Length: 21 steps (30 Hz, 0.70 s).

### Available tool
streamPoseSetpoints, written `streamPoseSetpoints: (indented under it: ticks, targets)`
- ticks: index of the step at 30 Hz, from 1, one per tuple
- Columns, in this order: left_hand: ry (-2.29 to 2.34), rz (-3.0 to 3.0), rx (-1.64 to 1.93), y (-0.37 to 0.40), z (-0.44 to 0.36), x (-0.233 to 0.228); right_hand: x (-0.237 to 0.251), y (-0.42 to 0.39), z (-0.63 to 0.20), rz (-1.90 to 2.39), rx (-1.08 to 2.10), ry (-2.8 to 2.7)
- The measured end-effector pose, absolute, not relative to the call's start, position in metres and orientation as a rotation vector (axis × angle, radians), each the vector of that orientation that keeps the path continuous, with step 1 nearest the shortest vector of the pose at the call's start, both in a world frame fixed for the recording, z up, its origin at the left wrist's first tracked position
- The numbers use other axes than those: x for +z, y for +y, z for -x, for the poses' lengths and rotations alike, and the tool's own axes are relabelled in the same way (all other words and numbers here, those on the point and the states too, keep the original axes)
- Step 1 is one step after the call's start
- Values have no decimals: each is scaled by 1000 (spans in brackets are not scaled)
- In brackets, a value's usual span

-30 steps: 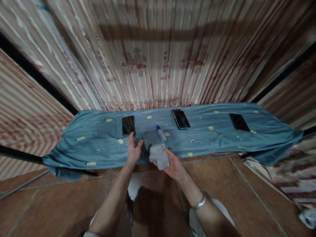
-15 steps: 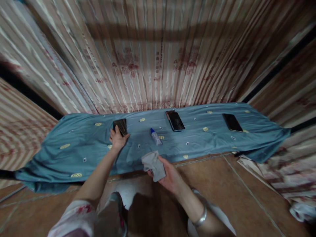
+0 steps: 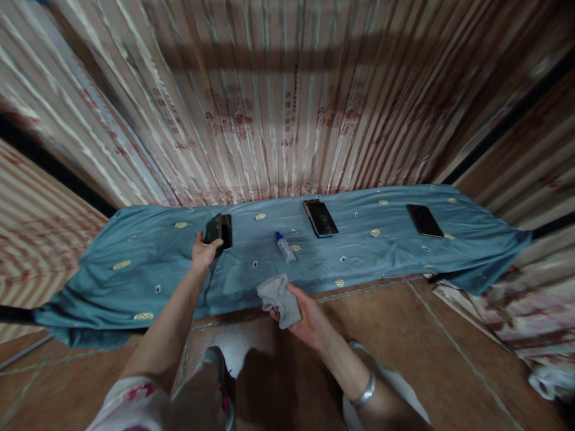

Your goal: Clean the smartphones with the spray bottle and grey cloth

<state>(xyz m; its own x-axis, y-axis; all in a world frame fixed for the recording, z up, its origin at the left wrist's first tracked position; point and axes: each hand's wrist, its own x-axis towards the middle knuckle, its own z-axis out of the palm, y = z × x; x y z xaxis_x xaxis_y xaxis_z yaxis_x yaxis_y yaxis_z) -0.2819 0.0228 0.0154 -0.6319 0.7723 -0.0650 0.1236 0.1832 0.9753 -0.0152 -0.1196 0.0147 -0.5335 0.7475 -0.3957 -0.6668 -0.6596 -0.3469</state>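
Fingers of the left hand [image 3: 203, 251] pinch the flat black phone [image 3: 218, 230], tipping it off the blue cloth [image 3: 148, 269]; grip its edges firmly. Right hand [image 3: 305, 317] clutches a crumpled grey wiping rag [image 3: 279, 297].

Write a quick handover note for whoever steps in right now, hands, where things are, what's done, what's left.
Left hand: gripping the leftmost phone, tilted up off the blue cloth.
Right hand: holding the grey wipe above the floor, short of the cloth's near edge.
Small bottle: lying on the cloth, blue cap on.
Middle phone and right phone: flat on the cloth, untouched.
Done: one phone in hand.
Left, probably: wiping it; the wipe is not yet on any phone.
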Motion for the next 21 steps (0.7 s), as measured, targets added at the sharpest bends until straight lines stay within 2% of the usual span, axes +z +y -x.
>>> streamPoseSetpoints:
  ticks: [13, 21]
  targets:
    - [1406, -379, 1557, -42, 284, 62, 15, -119, 19, 673, 2203, -143]
    - [1071, -301, 1524, -87, 241, 74, 10, -113, 25, 649, 2190, -185]
